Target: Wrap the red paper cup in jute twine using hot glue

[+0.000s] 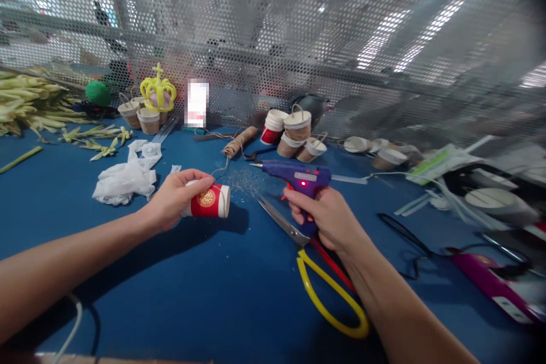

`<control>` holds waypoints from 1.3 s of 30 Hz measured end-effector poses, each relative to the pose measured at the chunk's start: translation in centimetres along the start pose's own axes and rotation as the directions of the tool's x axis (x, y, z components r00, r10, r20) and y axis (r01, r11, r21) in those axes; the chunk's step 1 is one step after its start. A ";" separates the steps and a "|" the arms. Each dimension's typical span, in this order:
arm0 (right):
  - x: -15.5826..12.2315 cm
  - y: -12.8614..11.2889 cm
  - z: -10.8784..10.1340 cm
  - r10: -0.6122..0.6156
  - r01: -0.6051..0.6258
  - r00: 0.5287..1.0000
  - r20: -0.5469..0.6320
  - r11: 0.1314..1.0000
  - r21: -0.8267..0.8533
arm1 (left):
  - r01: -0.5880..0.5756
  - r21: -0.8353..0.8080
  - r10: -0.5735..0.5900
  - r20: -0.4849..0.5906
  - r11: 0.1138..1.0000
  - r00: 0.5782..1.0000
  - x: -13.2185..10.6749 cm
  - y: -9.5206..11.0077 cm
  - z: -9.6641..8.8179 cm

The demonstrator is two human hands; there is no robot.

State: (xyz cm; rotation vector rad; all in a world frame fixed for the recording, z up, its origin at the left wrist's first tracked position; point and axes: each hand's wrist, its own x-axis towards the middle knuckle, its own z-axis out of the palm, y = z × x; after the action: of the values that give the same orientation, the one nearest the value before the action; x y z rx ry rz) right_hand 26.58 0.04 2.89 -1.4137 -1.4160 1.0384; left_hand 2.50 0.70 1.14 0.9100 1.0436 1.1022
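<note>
My left hand [177, 196] grips a red and white paper cup [209, 202] lying sideways, its bottom or mouth end turned to the right. Twine crosses the cup near my thumb and runs up toward a twine roll [239, 142] on the table. In my right hand [322, 213] is a blue hot glue gun [296, 175], held by its handle. A red light glows on its body, the nozzle points left, and a clear glue stick [348, 180] sticks out behind. Below it lie scissors [290, 227] with yellow and red handles, partly covered by my right hand and forearm.
Twine-wrapped cups [297, 125] stand at the back, with more at left beside a yellow crown-shaped piece [158, 91]. Crumpled white plastic [123, 182] lies left. A purple power strip [490, 281] and cords are at right. A perforated metal screen [256, 28] closes off the back.
</note>
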 end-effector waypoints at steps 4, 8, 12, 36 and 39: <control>2.3 1.4 -1.5 0.011 -0.036 0.988 -0.155 0.987 -0.160 | -0.019 0.023 0.019 -0.004 1.000 1.000 -0.3 0.1 0.0; 3.9 2.7 -1.9 0.063 -0.105 0.985 -0.160 0.957 -0.269 | -0.050 0.060 0.050 -0.003 0.997 0.999 -0.5 0.1 -0.4; 4.7 3.6 -1.7 0.095 -0.162 0.978 -0.188 0.909 -0.385 | -0.098 0.083 0.097 0.021 0.992 0.995 -0.7 0.3 -0.6; -0.7 -3.1 5.9 -0.295 0.451 0.820 0.490 0.861 -0.236 | -0.377 0.453 0.262 0.297 0.808 0.918 -2.5 0.2 -0.1; -1.1 -3.2 6.0 -0.211 0.330 0.885 0.414 0.913 -0.240 | -0.407 0.531 0.278 0.309 0.743 0.910 -2.6 0.2 -0.2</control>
State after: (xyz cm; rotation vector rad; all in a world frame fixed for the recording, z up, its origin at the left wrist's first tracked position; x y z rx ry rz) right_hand 19.89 -0.99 4.17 -1.2061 -2.0732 0.9708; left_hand 2.00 -1.72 1.82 1.7477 1.0788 0.9555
